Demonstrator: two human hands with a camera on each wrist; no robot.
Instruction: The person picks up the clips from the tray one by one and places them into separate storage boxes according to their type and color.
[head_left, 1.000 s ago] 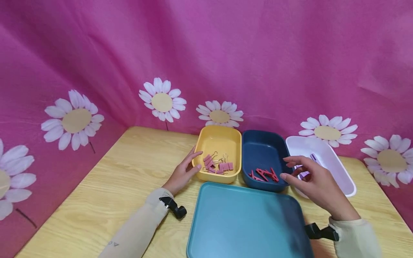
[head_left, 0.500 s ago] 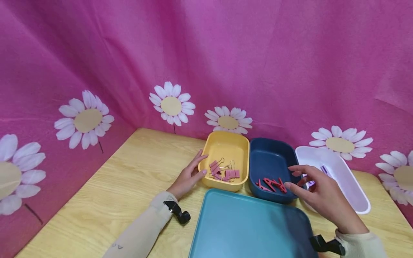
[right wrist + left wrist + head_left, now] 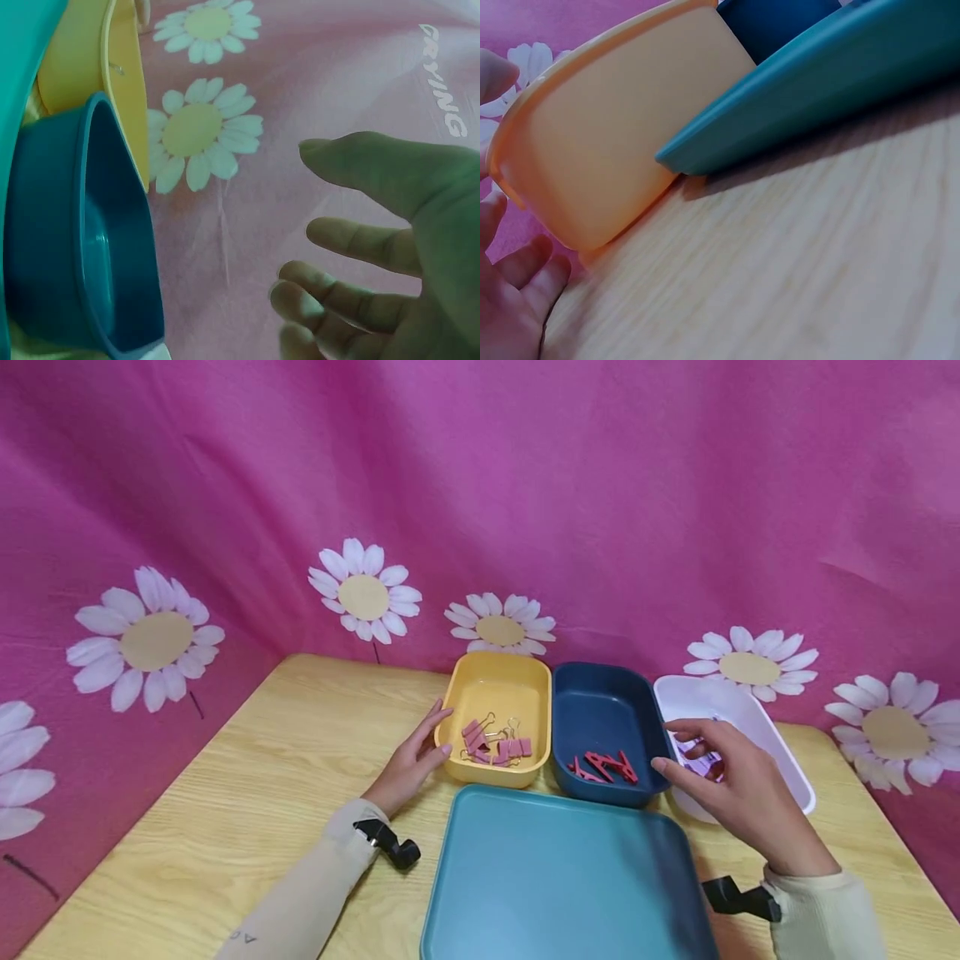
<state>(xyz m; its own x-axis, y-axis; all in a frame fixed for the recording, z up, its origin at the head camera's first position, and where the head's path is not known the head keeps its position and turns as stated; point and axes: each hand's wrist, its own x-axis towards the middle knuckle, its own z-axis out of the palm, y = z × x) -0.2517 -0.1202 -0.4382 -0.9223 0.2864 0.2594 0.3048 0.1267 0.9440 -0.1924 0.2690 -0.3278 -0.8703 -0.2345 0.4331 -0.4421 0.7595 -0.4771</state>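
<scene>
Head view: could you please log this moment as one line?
left hand: touches yellow bin | right hand: open over white bin | teal tray: bare

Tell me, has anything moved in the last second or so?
Hardly. The right hand has edged from the blue bin over the white bin, holding nothing. The left hand stays against the yellow bin; the clips, pegs and teal tray lie as before.

Magenta backdrop (image 3: 600,485) showing white daisies; yellow tray (image 3: 497,692), navy tray (image 3: 607,702), white tray (image 3: 757,727) sitting behind a teal tray (image 3: 562,877).
</scene>
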